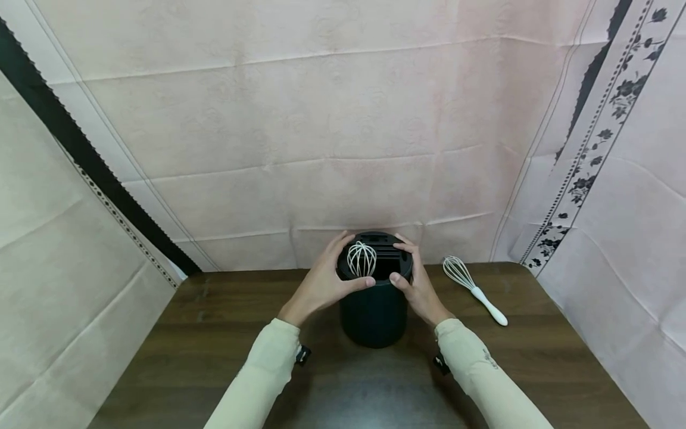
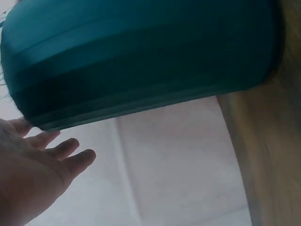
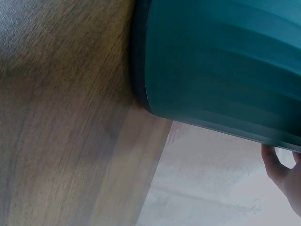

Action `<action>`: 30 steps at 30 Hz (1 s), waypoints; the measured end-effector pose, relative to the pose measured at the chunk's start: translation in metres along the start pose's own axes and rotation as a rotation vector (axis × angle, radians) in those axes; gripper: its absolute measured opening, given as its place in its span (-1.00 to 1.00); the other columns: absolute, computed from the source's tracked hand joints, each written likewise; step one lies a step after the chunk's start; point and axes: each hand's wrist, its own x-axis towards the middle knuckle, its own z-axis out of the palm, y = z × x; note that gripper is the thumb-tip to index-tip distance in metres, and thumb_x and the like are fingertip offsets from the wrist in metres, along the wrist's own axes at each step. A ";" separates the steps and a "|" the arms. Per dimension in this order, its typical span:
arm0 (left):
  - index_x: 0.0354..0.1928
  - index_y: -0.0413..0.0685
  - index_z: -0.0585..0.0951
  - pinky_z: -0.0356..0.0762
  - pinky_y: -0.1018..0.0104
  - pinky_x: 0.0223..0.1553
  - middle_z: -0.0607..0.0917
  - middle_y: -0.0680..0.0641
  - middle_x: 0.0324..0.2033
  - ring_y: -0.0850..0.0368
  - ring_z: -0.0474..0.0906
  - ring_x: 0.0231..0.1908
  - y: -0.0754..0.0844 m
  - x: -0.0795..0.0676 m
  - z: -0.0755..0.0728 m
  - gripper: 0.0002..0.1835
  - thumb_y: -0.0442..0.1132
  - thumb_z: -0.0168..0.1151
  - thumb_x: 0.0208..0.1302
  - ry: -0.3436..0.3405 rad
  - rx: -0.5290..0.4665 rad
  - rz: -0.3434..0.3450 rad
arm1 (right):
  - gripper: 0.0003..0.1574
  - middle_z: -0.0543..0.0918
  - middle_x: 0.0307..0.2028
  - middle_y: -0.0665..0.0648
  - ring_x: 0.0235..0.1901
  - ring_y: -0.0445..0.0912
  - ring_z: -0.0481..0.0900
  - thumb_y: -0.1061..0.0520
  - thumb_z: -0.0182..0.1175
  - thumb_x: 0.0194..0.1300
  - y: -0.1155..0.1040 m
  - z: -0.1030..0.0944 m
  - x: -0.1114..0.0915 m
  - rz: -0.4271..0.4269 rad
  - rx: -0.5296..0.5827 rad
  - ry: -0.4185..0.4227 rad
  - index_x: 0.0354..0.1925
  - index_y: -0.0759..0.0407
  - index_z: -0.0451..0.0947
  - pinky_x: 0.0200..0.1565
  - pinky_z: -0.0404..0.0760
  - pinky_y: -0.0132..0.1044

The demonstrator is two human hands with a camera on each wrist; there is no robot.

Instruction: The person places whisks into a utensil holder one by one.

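A dark green utensil holder (image 1: pixel 373 317) with a black slotted top stands upright near the table's back edge. Its ribbed side fills much of both wrist views. From the left of its top rises the white wire head of a whisk (image 1: pixel 361 260), the handle hidden inside. My left hand (image 1: pixel 329 279) holds the rim from the left, thumb across the front and fingers toward the back. On the opposite side, my right hand (image 1: pixel 417 285) grips the rim, its thumb over the front edge. A second whisk (image 1: pixel 476 291), white-handled, lies on the table right of my right hand.
The brown wood-grain table (image 1: pixel 225 351) ends just behind the holder. Pale creased cloth (image 1: pixel 332 131) hangs at the back and along both sides, with a floral border (image 1: pixel 589 155) at the right.
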 end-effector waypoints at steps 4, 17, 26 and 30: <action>0.51 0.41 0.16 0.29 -0.30 0.26 0.00 0.22 0.54 0.02 0.08 0.47 -0.007 -0.001 0.008 0.05 0.53 0.28 -0.02 -0.008 -0.005 0.010 | -0.24 -0.04 0.53 0.25 0.46 0.08 0.05 0.16 0.05 0.35 -0.001 0.003 -0.001 0.005 0.003 0.005 0.41 0.33 0.06 0.38 0.09 0.22; 0.47 0.41 0.24 0.38 -0.24 0.22 0.05 0.38 0.48 0.03 0.29 0.36 -0.007 -0.010 0.023 0.00 0.54 0.26 -0.01 0.061 -0.043 -0.035 | -0.22 -0.03 0.52 0.26 0.50 0.15 -0.09 0.06 0.06 0.40 0.002 0.002 0.000 -0.030 0.000 -0.015 0.43 0.32 0.06 0.37 -0.11 0.35; 0.47 0.34 0.25 0.44 -0.20 0.19 0.08 0.34 0.48 0.02 0.37 0.31 0.003 -0.010 0.026 0.00 0.47 0.33 -0.01 0.124 -0.040 -0.085 | -0.16 -0.14 0.57 -0.06 0.53 0.07 -0.17 -0.24 0.05 0.47 0.034 -0.018 0.009 0.004 -0.009 -0.159 0.53 -0.09 -0.02 0.28 0.13 0.43; 0.47 0.35 0.24 0.44 -0.22 0.18 0.08 0.33 0.48 0.00 0.39 0.30 0.004 -0.008 0.027 0.01 0.49 0.32 -0.02 0.121 -0.029 -0.085 | -0.07 -0.07 0.56 0.04 0.47 0.20 0.03 -0.33 0.01 0.46 0.031 -0.037 0.008 0.041 -0.040 -0.243 0.58 -0.21 -0.16 0.22 0.28 0.38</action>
